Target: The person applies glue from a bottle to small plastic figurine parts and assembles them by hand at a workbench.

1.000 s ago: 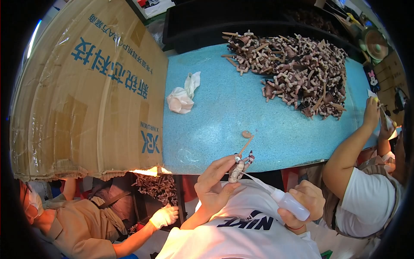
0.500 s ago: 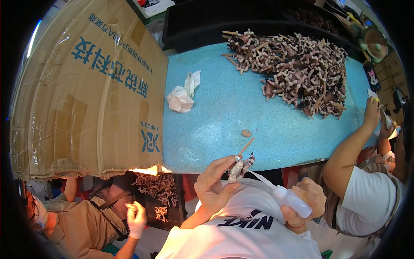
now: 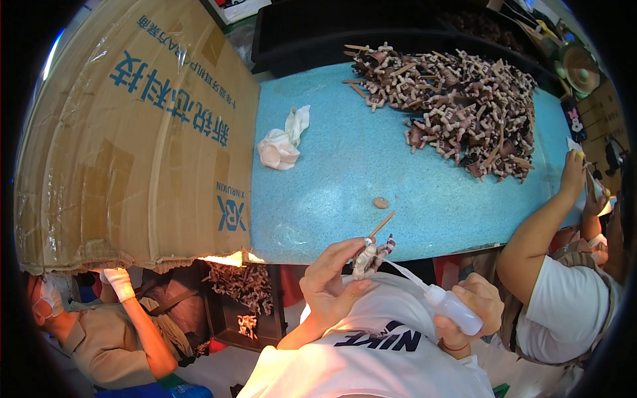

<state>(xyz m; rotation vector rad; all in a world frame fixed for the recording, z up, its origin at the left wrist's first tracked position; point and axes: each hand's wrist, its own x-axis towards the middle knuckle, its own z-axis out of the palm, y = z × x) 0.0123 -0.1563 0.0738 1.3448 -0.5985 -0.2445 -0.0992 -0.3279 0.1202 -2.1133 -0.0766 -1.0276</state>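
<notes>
Head view: carton [image 3: 133, 132] covers the left of the blue table [image 3: 332, 199]; a heap of brown figures [image 3: 458, 109] lies at its far right, a crumpled rag [image 3: 282, 146] near the carton. At the near edge, left hand [image 3: 330, 286] has fingers clamped on a small figure [image 3: 369, 255] on a stick. Right hand [image 3: 472, 306] grips a squeeze bottle [image 3: 453, 309], its thin nozzle touching the figure.

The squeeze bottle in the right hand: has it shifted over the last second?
No. The squeeze bottle sits in the same spot below the blue table edge, its nozzle at the small figure in the left hand.
</notes>
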